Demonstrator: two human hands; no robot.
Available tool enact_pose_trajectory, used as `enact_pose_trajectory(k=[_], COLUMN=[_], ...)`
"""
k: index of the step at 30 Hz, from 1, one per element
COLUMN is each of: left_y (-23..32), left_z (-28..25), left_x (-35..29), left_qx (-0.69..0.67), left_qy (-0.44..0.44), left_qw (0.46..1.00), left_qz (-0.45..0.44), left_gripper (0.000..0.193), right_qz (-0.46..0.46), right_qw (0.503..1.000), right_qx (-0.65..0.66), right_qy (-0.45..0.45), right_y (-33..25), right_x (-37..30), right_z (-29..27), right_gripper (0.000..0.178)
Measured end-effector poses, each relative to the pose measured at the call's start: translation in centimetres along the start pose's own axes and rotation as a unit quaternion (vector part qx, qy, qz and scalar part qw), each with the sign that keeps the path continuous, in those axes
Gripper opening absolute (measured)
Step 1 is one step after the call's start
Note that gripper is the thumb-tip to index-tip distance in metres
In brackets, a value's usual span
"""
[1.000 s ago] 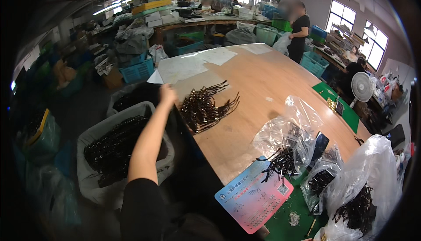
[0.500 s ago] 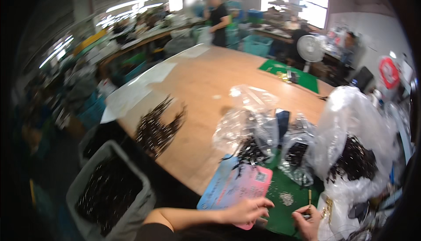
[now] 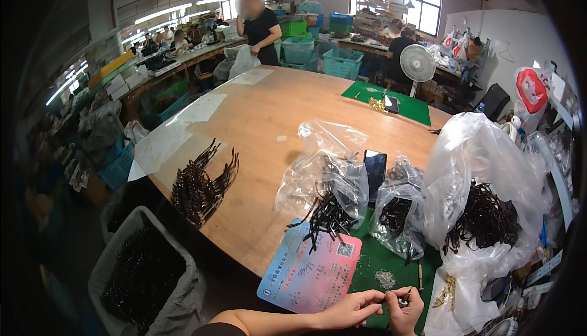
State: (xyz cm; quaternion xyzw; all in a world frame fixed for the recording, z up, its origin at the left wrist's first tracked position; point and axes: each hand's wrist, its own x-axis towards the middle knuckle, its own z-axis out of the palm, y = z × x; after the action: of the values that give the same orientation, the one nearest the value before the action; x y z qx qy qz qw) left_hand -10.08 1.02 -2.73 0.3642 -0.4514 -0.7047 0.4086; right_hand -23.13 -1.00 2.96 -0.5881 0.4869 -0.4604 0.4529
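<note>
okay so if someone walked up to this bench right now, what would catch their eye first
Probably the big clear plastic bag bulging with dark curved parts at the right of the wooden table, with two smaller bags beside it. Next, the heap of dark parts lying loose near the table's left edge. At the bottom edge, the left hand and right hand meet over a small dark piece, beside a pink and blue card.

Left hand (image 3: 350, 310) and right hand (image 3: 405, 309) meet fingertip to fingertip at six o'clock, fingers curled and pinched, left forearm entering bare from seven o'clock.
</note>
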Motion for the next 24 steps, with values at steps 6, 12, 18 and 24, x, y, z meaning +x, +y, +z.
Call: enact_pose_trajectory(k=[6,12,18,24], left_y=[-0.7,-0.4,0.4,0.6], left_z=[-0.8,-2.6,-2.4,-2.4], left_x=[-0.1,-2.2,-3.4,-4.1], left_qx=[-0.034,-0.007,0.079,0.162], left_qy=[-0.014,-0.05,-0.024,-0.012], left_qw=[0.999,0.999,0.997,0.985], left_qz=[-0.013,0.002,0.011,-0.061], left_gripper=[0.034,0.032,0.036,0.031], right_qz=[-0.042,0.293,0.265,0.134], right_qw=[0.999,0.906,0.876,0.93], right_qx=[0.03,0.147,0.112,-0.101], right_qy=[-0.012,-0.268,-0.387,-0.328], right_y=[0.3,-1.2,3.9,4.7], right_x=[-0.5,3.0,3.1,1.1], right_z=[1.1,-1.4,-2.4,-2.3], right_gripper=[0.007,0.026,0.033,0.049])
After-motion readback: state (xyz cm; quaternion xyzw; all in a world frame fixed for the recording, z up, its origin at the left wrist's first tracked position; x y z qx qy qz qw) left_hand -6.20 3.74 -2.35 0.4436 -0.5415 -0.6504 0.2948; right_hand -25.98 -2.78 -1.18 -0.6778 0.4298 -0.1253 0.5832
